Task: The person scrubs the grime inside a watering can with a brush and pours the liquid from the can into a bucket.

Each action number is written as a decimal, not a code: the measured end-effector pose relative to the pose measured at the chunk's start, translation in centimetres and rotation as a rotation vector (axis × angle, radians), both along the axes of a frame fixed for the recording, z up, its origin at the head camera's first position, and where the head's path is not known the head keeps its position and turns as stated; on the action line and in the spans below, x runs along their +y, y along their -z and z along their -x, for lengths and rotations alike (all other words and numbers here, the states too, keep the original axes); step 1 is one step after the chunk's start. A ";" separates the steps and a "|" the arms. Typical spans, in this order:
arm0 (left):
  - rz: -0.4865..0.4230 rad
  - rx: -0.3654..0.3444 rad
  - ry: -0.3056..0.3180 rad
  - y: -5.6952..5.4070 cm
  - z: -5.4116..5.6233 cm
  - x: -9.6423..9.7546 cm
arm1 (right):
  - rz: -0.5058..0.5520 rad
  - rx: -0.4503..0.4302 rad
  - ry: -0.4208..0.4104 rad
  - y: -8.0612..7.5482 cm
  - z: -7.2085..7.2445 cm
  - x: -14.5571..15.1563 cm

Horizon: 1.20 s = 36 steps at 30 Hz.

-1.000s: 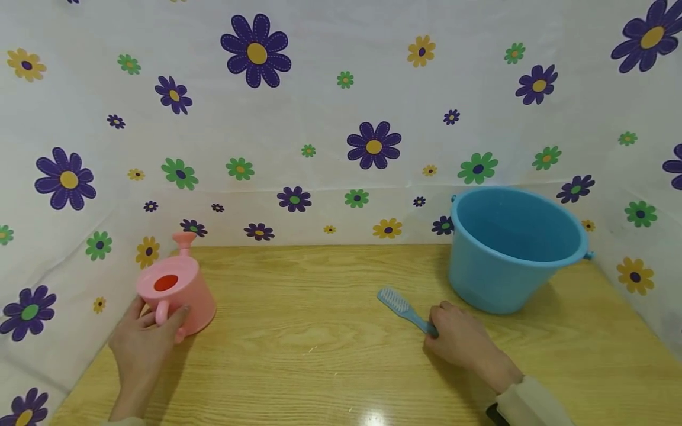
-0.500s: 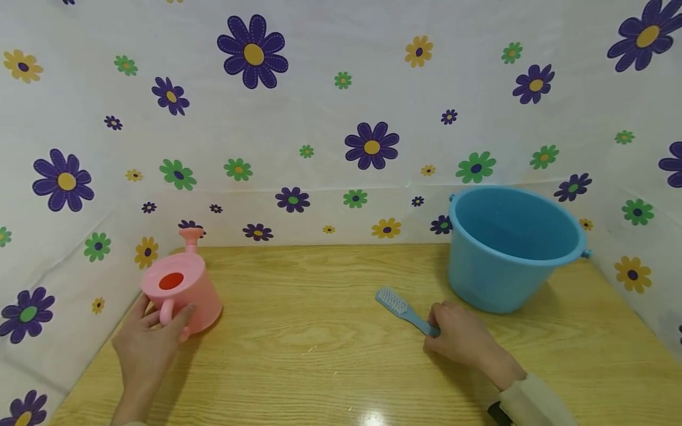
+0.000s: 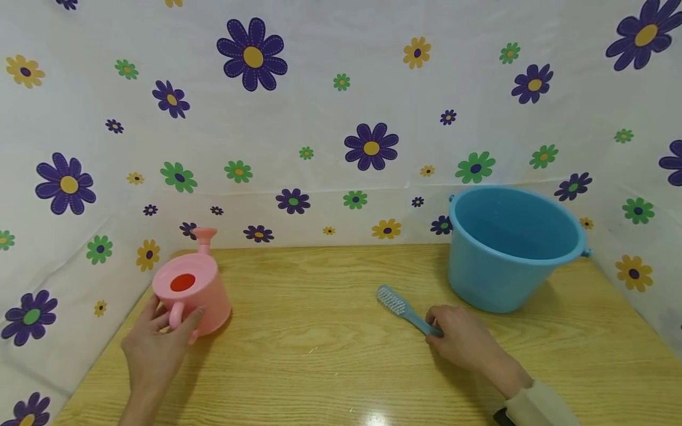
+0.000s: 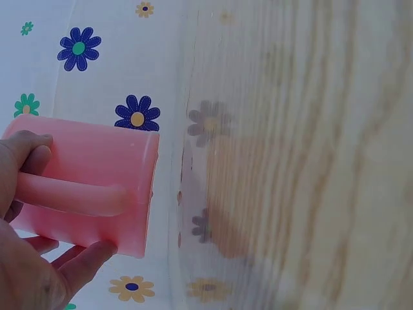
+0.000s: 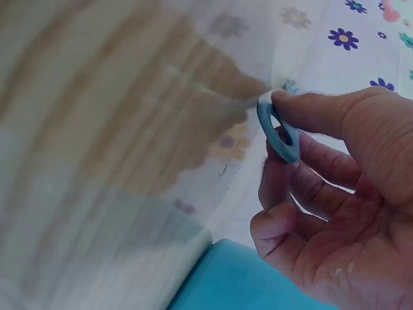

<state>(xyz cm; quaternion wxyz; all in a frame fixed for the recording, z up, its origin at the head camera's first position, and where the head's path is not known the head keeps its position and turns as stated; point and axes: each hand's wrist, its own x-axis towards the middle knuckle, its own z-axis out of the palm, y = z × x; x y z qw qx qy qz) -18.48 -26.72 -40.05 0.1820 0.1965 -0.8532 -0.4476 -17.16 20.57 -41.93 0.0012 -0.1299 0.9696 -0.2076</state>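
At the left of the head view is a pink watering can (image 3: 213, 302) with a red opening in its top, its spout head pointing up. My left hand (image 3: 154, 352) grips it at the handle side, fingers and thumb against the body around the handle (image 4: 71, 196). In the left wrist view its base appears slightly off the table. A blue brush (image 3: 412, 316) with pale bristles facing up is right of centre. My right hand (image 3: 469, 343) pinches the end of its handle, where the right wrist view shows a looped tip (image 5: 266, 123) between thumb and fingers.
A large blue bucket (image 3: 482, 275) stands behind and right of my right hand, its mouth facing up. The wood-grain table (image 3: 298, 331) meets a flower-print cloth (image 3: 314, 112) at the back and both sides.
My left hand and the watering can have moved a little to the right. The right hand and brush have barely shifted; the bucket stays in place.
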 end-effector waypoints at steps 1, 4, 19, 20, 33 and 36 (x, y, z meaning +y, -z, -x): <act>-0.003 0.005 0.004 0.0 -0.1 0.1 | 0.006 0.005 -0.003 0.1 -0.1 0.0; -0.005 0.023 0.008 0.0 -0.3 0.4 | 0.019 0.015 -0.010 0.2 -0.2 0.1; 0.027 0.068 0.064 -0.2 -0.9 1.7 | 0.040 0.036 -0.069 0.4 -0.5 0.6; 0.034 0.074 0.074 -0.2 -1.0 1.9 | 0.040 0.024 -0.070 0.4 -0.5 0.7; 0.076 0.172 0.177 -0.2 -1.5 3.5 | 0.100 -0.030 -0.065 0.4 -0.7 0.9; 0.080 0.190 0.203 -0.3 -1.6 4.0 | 0.132 -0.022 -0.069 0.3 -0.8 1.0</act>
